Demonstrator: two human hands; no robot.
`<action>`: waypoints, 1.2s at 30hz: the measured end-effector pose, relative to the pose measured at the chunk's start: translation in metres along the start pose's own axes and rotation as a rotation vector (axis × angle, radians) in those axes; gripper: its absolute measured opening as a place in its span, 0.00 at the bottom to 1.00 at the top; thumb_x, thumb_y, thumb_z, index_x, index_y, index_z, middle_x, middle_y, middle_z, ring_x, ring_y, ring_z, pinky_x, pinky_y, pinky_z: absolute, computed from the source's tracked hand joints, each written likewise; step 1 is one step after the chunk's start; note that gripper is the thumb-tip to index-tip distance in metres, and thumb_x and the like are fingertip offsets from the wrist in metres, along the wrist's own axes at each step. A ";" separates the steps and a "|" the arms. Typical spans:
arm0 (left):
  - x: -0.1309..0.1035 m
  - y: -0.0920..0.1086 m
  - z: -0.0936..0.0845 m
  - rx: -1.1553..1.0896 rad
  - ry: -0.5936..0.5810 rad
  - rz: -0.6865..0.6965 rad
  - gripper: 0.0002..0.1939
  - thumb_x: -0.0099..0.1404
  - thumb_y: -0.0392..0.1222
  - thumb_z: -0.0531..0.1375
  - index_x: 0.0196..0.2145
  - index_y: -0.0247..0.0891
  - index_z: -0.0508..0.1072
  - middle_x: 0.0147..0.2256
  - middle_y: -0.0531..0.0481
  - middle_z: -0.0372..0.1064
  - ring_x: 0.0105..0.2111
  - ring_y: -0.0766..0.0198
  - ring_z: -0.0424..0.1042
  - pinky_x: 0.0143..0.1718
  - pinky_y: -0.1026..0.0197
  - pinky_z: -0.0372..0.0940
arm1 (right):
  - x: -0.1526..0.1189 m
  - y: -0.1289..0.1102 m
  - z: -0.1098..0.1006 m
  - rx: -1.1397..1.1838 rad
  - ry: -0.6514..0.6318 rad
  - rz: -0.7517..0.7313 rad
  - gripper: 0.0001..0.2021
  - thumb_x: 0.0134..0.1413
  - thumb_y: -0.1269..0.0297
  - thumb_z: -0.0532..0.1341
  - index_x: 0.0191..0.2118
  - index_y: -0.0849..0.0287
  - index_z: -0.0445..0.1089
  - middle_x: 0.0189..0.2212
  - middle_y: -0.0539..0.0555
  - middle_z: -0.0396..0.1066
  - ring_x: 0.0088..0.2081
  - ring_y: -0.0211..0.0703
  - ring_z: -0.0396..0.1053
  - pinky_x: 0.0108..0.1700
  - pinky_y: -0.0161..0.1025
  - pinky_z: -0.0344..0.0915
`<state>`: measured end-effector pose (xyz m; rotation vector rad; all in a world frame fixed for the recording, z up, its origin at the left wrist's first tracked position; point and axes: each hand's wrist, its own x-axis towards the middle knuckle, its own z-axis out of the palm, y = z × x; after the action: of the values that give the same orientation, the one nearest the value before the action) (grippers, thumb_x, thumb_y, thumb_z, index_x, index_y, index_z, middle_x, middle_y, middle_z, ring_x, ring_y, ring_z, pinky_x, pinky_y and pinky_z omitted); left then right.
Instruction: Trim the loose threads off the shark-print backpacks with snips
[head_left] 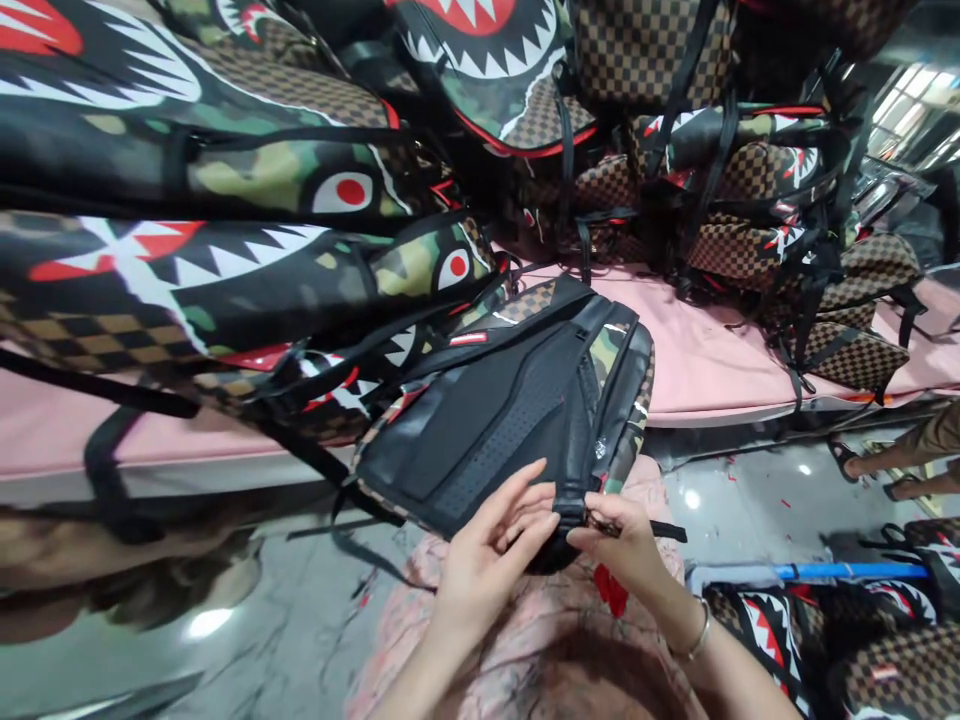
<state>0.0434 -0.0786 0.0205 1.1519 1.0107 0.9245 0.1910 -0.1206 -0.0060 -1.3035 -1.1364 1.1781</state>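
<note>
A backpack (480, 430) lies with its black padded back panel facing up, its lower end over my lap and its far end on the pink table. My left hand (499, 540) is at the lower end of one shoulder strap (574, 460), with thumb and curled fingers closing on the strap's edge by the black adjuster buckle (571, 508). From the other side my right hand (626, 540) pinches the strap at that buckle. A loose webbing end (669, 531) sticks out to the right past my right hand. What lies under my fingertips is partly hidden.
Stacked backpacks with shark-mouth, camouflage and checkered prints (255, 265) crowd the pink table (705, 385) at left. More checkered bags (855, 350) hang or lie at right. Below right are further bags (900, 670) beside a blue bar (851, 571). A person's legs (911, 450) show at far right.
</note>
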 end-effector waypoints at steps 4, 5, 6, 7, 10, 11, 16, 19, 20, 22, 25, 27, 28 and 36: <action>0.011 0.003 -0.009 0.122 -0.048 0.076 0.19 0.49 0.45 0.64 0.40 0.38 0.75 0.36 0.45 0.75 0.34 0.58 0.73 0.41 0.57 0.68 | -0.001 0.003 0.002 -0.127 0.066 -0.127 0.05 0.46 0.63 0.62 0.31 0.57 0.73 0.23 0.49 0.67 0.25 0.37 0.61 0.28 0.34 0.60; 0.015 0.004 -0.011 0.183 -0.062 0.126 0.16 0.50 0.45 0.64 0.38 0.39 0.76 0.35 0.45 0.75 0.34 0.58 0.73 0.40 0.58 0.68 | 0.000 0.003 0.002 -0.170 0.066 -0.161 0.05 0.47 0.64 0.61 0.30 0.57 0.73 0.22 0.49 0.67 0.25 0.37 0.61 0.29 0.34 0.60; 0.018 0.006 -0.012 0.249 -0.072 0.187 0.14 0.50 0.44 0.64 0.36 0.40 0.77 0.35 0.46 0.75 0.34 0.59 0.73 0.41 0.58 0.68 | 0.000 0.003 0.002 -0.214 0.061 -0.197 0.05 0.49 0.65 0.60 0.29 0.57 0.72 0.22 0.49 0.66 0.24 0.37 0.60 0.29 0.35 0.60; 0.021 0.007 -0.013 0.315 -0.086 0.250 0.12 0.51 0.44 0.63 0.35 0.41 0.78 0.35 0.46 0.75 0.35 0.59 0.73 0.41 0.59 0.67 | 0.001 0.002 0.001 -0.255 0.051 -0.238 0.05 0.50 0.66 0.58 0.29 0.57 0.72 0.21 0.49 0.66 0.24 0.37 0.60 0.28 0.35 0.60; 0.028 0.012 -0.013 0.485 -0.154 0.394 0.09 0.54 0.44 0.61 0.33 0.44 0.78 0.34 0.49 0.75 0.37 0.60 0.72 0.44 0.60 0.65 | 0.002 -0.001 -0.004 -0.357 0.033 -0.354 0.08 0.52 0.67 0.55 0.26 0.59 0.70 0.20 0.50 0.63 0.23 0.37 0.59 0.26 0.34 0.57; 0.029 0.014 -0.013 0.522 -0.176 0.419 0.09 0.55 0.44 0.60 0.33 0.44 0.78 0.33 0.49 0.75 0.38 0.60 0.72 0.44 0.60 0.65 | 0.003 -0.002 -0.006 -0.390 0.021 -0.384 0.09 0.53 0.67 0.55 0.26 0.59 0.69 0.20 0.49 0.62 0.23 0.36 0.58 0.26 0.33 0.56; 0.034 0.019 -0.007 0.560 -0.228 0.435 0.09 0.56 0.44 0.58 0.32 0.43 0.77 0.32 0.51 0.75 0.36 0.62 0.71 0.41 0.63 0.65 | 0.004 -0.006 -0.016 -0.522 -0.064 -0.436 0.04 0.50 0.71 0.57 0.28 0.58 0.69 0.21 0.49 0.62 0.24 0.36 0.59 0.27 0.33 0.55; 0.034 0.019 -0.002 0.539 -0.223 0.410 0.08 0.56 0.44 0.58 0.28 0.42 0.76 0.28 0.52 0.74 0.33 0.64 0.70 0.37 0.65 0.64 | 0.004 -0.011 -0.014 -0.611 -0.080 -0.409 0.06 0.49 0.73 0.56 0.29 0.58 0.68 0.20 0.48 0.62 0.23 0.36 0.58 0.26 0.33 0.54; 0.034 0.018 0.000 0.529 -0.201 0.402 0.08 0.56 0.44 0.58 0.26 0.41 0.76 0.27 0.52 0.73 0.32 0.64 0.70 0.36 0.65 0.63 | 0.004 -0.013 -0.012 -0.634 -0.075 -0.398 0.07 0.49 0.75 0.55 0.29 0.58 0.68 0.20 0.48 0.62 0.23 0.36 0.59 0.26 0.33 0.54; 0.031 0.015 0.004 0.495 -0.118 0.387 0.09 0.56 0.43 0.57 0.23 0.40 0.74 0.25 0.53 0.71 0.31 0.64 0.69 0.35 0.65 0.63 | 0.002 -0.018 -0.009 -0.637 -0.047 -0.375 0.09 0.49 0.76 0.54 0.31 0.57 0.68 0.22 0.48 0.65 0.25 0.36 0.61 0.28 0.33 0.56; 0.027 0.009 0.011 0.373 0.035 0.315 0.08 0.56 0.41 0.56 0.22 0.39 0.71 0.25 0.53 0.69 0.30 0.64 0.68 0.35 0.65 0.62 | -0.003 -0.027 -0.011 -0.553 0.019 -0.317 0.11 0.51 0.70 0.57 0.42 0.57 0.65 0.31 0.51 0.69 0.31 0.38 0.65 0.33 0.34 0.60; 0.024 0.005 0.014 0.275 0.101 0.227 0.07 0.55 0.41 0.56 0.22 0.38 0.69 0.25 0.53 0.68 0.28 0.65 0.67 0.34 0.65 0.62 | -0.006 -0.030 -0.019 -0.541 0.095 -0.303 0.13 0.54 0.65 0.56 0.46 0.58 0.61 0.33 0.52 0.68 0.32 0.39 0.66 0.34 0.35 0.62; 0.023 0.004 0.015 0.234 0.119 0.184 0.07 0.55 0.42 0.56 0.22 0.38 0.69 0.25 0.53 0.67 0.27 0.66 0.66 0.33 0.66 0.62 | -0.007 -0.031 -0.024 -0.571 0.132 -0.323 0.11 0.56 0.64 0.55 0.45 0.58 0.61 0.33 0.53 0.68 0.32 0.39 0.66 0.34 0.36 0.62; 0.023 0.006 0.018 0.158 0.124 0.094 0.08 0.52 0.43 0.57 0.21 0.37 0.68 0.22 0.55 0.63 0.24 0.67 0.62 0.28 0.67 0.59 | -0.001 -0.053 -0.043 -1.162 0.044 -0.539 0.14 0.61 0.59 0.49 0.38 0.61 0.67 0.28 0.56 0.68 0.32 0.42 0.64 0.35 0.37 0.57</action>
<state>0.0665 -0.0610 0.0246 1.2956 1.1540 1.0145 0.2330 -0.1224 0.0476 -1.6286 -2.0958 -0.0037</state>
